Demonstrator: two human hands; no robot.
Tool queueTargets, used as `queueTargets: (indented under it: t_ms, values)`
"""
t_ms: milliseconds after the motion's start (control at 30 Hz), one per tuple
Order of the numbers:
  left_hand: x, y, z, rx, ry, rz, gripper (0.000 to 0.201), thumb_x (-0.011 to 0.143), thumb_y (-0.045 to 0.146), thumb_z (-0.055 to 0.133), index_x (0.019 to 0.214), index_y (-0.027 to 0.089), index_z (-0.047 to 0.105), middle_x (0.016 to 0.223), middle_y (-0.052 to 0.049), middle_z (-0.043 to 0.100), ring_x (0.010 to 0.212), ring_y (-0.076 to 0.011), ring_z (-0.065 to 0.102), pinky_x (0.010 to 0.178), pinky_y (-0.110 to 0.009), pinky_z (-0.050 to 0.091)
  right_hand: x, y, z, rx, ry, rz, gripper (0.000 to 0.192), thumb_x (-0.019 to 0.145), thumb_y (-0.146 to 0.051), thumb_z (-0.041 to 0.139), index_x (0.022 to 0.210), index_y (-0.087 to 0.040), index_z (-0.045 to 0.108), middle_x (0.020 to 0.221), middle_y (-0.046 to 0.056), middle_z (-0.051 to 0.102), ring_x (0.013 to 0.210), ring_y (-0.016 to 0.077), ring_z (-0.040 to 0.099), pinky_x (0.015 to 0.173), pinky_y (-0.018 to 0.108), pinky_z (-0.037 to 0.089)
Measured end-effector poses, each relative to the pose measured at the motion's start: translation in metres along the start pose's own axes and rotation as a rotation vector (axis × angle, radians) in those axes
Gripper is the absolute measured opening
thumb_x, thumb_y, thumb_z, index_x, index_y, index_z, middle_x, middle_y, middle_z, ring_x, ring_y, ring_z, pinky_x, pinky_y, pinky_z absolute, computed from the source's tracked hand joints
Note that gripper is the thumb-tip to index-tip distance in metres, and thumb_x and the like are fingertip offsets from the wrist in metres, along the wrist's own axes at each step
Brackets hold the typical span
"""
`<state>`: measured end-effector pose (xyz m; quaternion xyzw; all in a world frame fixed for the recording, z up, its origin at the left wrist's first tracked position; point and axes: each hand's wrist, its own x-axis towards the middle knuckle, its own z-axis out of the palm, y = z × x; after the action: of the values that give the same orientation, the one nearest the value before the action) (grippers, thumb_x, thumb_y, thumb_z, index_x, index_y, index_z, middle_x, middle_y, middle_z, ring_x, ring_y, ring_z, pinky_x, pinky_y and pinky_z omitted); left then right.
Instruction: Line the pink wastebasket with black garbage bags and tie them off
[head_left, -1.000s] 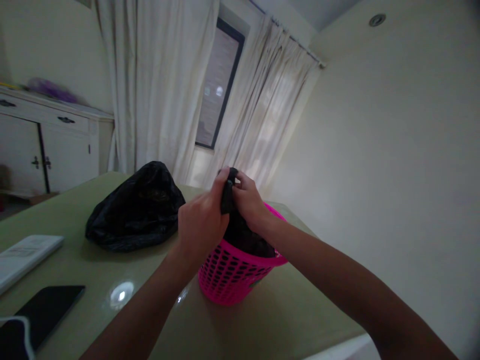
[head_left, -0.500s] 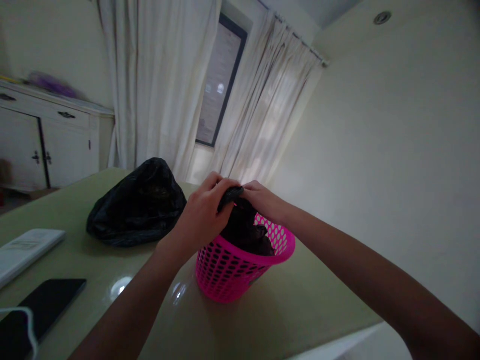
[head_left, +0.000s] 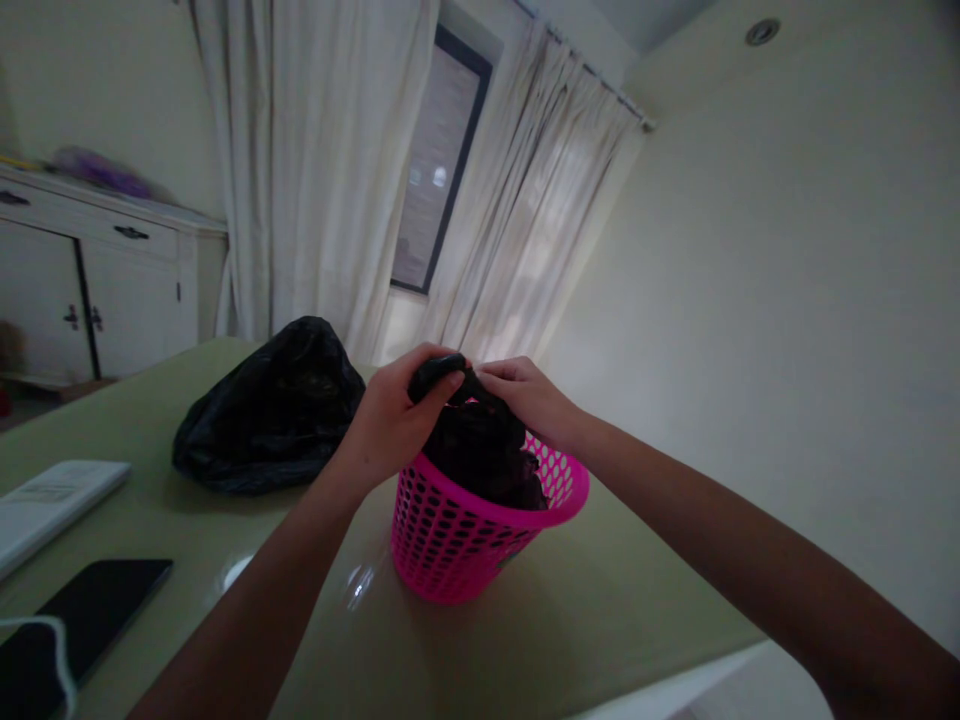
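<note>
Left hand (head_left: 390, 420) and right hand (head_left: 529, 400): both grips pinched shut on the gathered neck of the black bin liner (head_left: 480, 450), bunched upward to close it. Liner sits inside the pink perforated basket (head_left: 450, 540), mid-counter (head_left: 570, 620). Second black bag (head_left: 270, 410) lies toward the counter's far edge.

the scene is dim overall, with a greenish-yellow cast and soft grain in the darker areas. a recessed ceiling light (head_left: 763, 31) at upper right is visible. small specular highlights sit on the glossy table (head_left: 247, 570) near the pink basket (head_left: 457, 540). the window (head_left: 435, 170) is dark grey (it adds little light). the black bag (head_left: 480, 450) in the basket loses nearly all surface detail. wide-angle distortion tilts the curtains (head_left: 315, 170) and bends the wall lines towards the edges. the forearms at the bottom edge are underexposed and soft.
</note>
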<state>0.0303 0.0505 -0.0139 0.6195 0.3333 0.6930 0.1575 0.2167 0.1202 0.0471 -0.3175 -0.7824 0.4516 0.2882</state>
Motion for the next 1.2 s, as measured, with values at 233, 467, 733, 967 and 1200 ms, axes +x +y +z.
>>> queueTargets:
  t_ms: [233,467,733,967,1200]
  values:
    - [0.003,0.0,-0.002,0.008,0.016,0.005,0.012,0.1,0.03,0.071,0.105,0.021,0.077,0.095,-0.004,0.078,0.09,-0.0217,0.072,0.082,-0.031,0.054,-0.006,0.002,0.003,-0.02,-0.087,-0.164,0.017,0.068,-0.026,0.085,0.081,-0.017,0.079,0.103,0.003,0.065,0.097,0.0173,0.061,0.086,0.03,0.048]
    - [0.001,-0.006,0.0,0.203,0.017,0.01,0.02,0.106,0.039,0.065,0.11,0.021,0.071,0.096,-0.002,0.076,0.089,-0.0203,0.069,0.077,-0.031,0.05,-0.01,0.007,0.014,0.207,-0.057,-0.022,0.042,0.068,-0.043,0.095,0.093,-0.018,0.071,0.081,-0.001,0.067,0.077,0.0154,0.058,0.075,0.03,0.046]
    - [0.003,-0.002,0.0,-0.035,-0.136,-0.055,0.023,0.101,0.039,0.069,0.091,0.019,0.066,0.081,0.0,0.065,0.076,-0.0165,0.061,0.065,-0.028,0.048,-0.007,-0.004,0.015,-0.153,0.109,-0.031,0.05,0.097,-0.064,0.058,0.079,-0.018,0.066,0.07,0.002,0.062,0.065,0.0145,0.055,0.065,0.032,0.039]
    - [-0.001,0.0,0.005,0.053,-0.198,-0.065,0.026,0.106,0.039,0.062,0.089,0.019,0.065,0.078,0.002,0.064,0.074,-0.0154,0.058,0.064,-0.028,0.043,0.003,0.004,0.014,-0.249,0.2,0.016,0.031,0.094,-0.046,0.046,0.079,-0.022,0.058,0.077,0.001,0.061,0.073,0.0178,0.055,0.067,0.032,0.043]
    - [-0.003,0.009,0.002,0.09,-0.225,-0.027,0.031,0.107,0.041,0.06,0.083,0.021,0.059,0.072,0.005,0.059,0.069,-0.0137,0.053,0.061,-0.028,0.038,0.012,0.013,0.002,-0.267,0.409,-0.015,0.018,0.09,-0.04,0.053,0.091,-0.023,0.058,0.085,0.0,0.062,0.087,0.0193,0.058,0.075,0.03,0.045]
